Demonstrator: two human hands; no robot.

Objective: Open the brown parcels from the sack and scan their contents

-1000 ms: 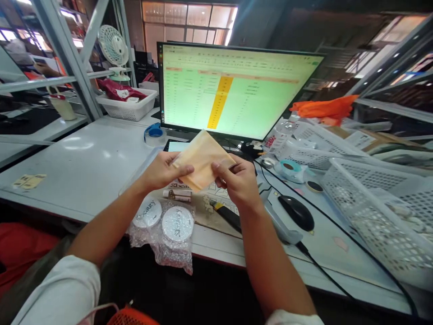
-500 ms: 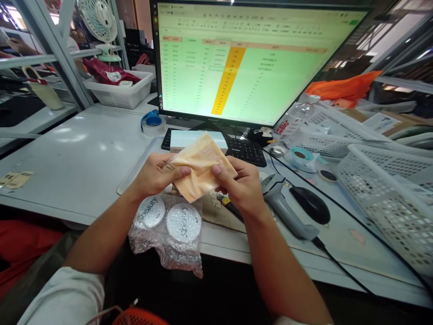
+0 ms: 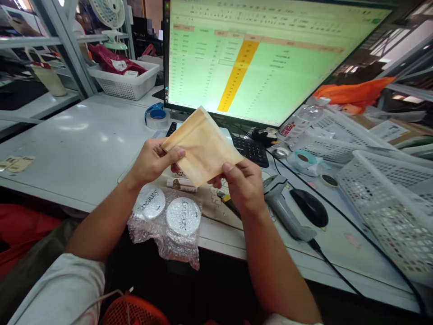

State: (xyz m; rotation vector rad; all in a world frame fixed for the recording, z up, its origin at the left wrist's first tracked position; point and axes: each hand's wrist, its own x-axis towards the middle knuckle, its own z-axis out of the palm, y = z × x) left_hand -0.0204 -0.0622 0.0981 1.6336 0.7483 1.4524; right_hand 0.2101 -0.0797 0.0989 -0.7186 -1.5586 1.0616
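A flat, square, cream-orange packet (image 3: 206, 146) is held up over the desk, tilted on a corner. My left hand (image 3: 152, 160) pinches its left side, thumb on top. At the lower right corner my right hand (image 3: 244, 183) grips it between thumb and fingers. Below lie two round white containers with "beauty" lettering, the left container (image 3: 150, 203) and the right container (image 3: 183, 216), in bubble wrap (image 3: 169, 248) that hangs past the desk edge. A small tube (image 3: 181, 184) lies behind them, partly covered by the packet. A yellow-and-black cutter (image 3: 227, 201) sits beside my right hand.
A monitor (image 3: 270, 67) with a spreadsheet stands behind a black keyboard (image 3: 252, 151). To the right are a grey barcode scanner (image 3: 287, 212), a black mouse (image 3: 309, 206), a cable and a white basket (image 3: 382, 198). Blue tape dispenser (image 3: 157, 116) and another basket (image 3: 130, 83) stand at the back left.
The packet has been raised slightly and flattened out; its creases have smoothed. More of the tube beneath now shows. Both hands keep their hold, and the camera view has shifted a little.
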